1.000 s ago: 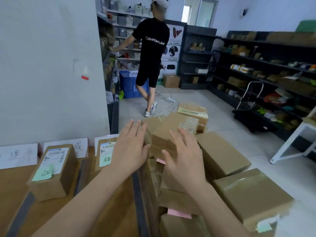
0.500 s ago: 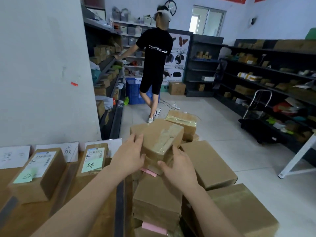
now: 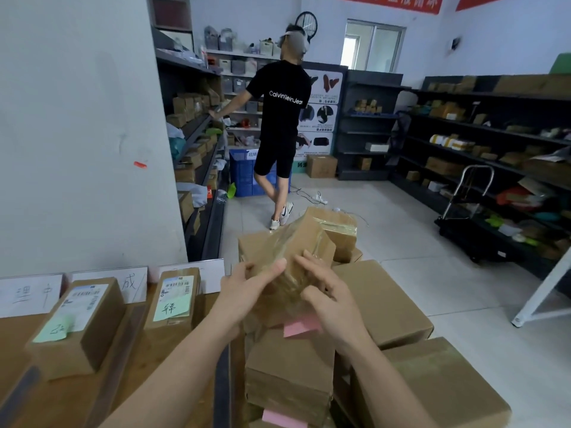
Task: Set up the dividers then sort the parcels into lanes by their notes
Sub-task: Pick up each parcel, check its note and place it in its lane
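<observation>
Head view, centre of frame: left hand (image 3: 244, 288) and right hand (image 3: 329, 299) both clasp a taped cardboard parcel (image 3: 287, 251) tilted above the stack, likely turning it so the pink note (image 3: 301, 327) underneath shows its lane.

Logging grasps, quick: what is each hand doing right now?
Left hand: closed on the taped parcel.
Right hand: closed on the same parcel.
</observation>
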